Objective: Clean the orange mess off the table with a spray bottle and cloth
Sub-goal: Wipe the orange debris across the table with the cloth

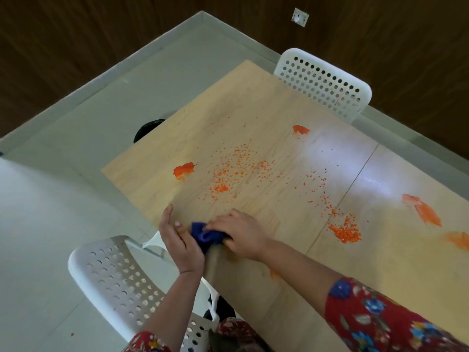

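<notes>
Snugly between left hand (180, 240) and right hand (241, 237), blue cloth (205, 236)

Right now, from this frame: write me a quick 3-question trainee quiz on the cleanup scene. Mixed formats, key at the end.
1. True or false: a spray bottle stands on the table.
2. Where on the table is the blue cloth? A) far corner B) near edge C) centre
3. Fill in: the ___ hand holds the cloth.

Key:
1. False. No spray bottle is in view.
2. B.
3. Right. The right hand holds the bunched cloth.
</notes>
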